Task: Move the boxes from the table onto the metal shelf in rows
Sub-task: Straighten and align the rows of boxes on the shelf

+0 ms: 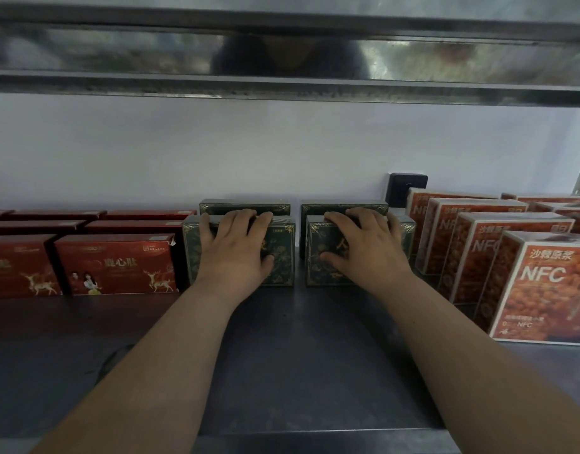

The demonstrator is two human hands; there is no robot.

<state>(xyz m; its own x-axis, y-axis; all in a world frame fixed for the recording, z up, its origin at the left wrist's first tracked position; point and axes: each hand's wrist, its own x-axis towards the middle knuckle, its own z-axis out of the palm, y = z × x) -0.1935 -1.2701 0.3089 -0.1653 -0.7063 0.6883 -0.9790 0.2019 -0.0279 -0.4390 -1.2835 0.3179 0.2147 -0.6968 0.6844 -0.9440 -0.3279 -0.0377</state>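
— What do the hands hold?
— The left hand (pixel 237 247) grips the left green box (pixel 192 253), with fingers curled over its top edge and the thumb on the front. The right hand (pixel 363 247) grips the right green box (pixel 316 257) the same way.
— Where are these boxes?
— Upright on the metal shelf (pixel 298 355), side by side, between the red boxes (pixel 115 267) and the orange boxes (pixel 544 290).

Black switch plate (pixel 408 189) mounted low on plain white wall (pixel 249 149), right of centre

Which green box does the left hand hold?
The front-left green box, next to the red boxes; the left hand grips its top edge.
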